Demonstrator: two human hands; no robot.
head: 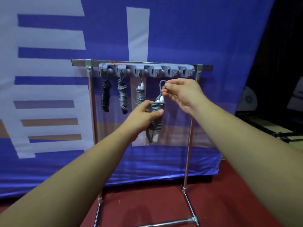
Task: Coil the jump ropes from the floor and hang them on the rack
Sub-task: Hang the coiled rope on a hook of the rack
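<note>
Ropes [123,95] hang coiled on the three leftmost hooks of the rack [91,99]. Right of them the left hand [144,115] has its grip wrapped round the fourth coiled rope [156,122], held in the air just below the grey hook strip [147,70]. The right hand [182,94] pinches its top loop [161,83]. That loop is small and could miss the free hook [156,72]. If the left hand lets go early, the wraps may unravel. No writing is legible.

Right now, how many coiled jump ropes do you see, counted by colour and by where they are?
Black rope hanging on the rack: 1
Grey hanging ropes on the rack: 2
Grey held rope, in the left hand and right hand: 1
Total: 4
</note>
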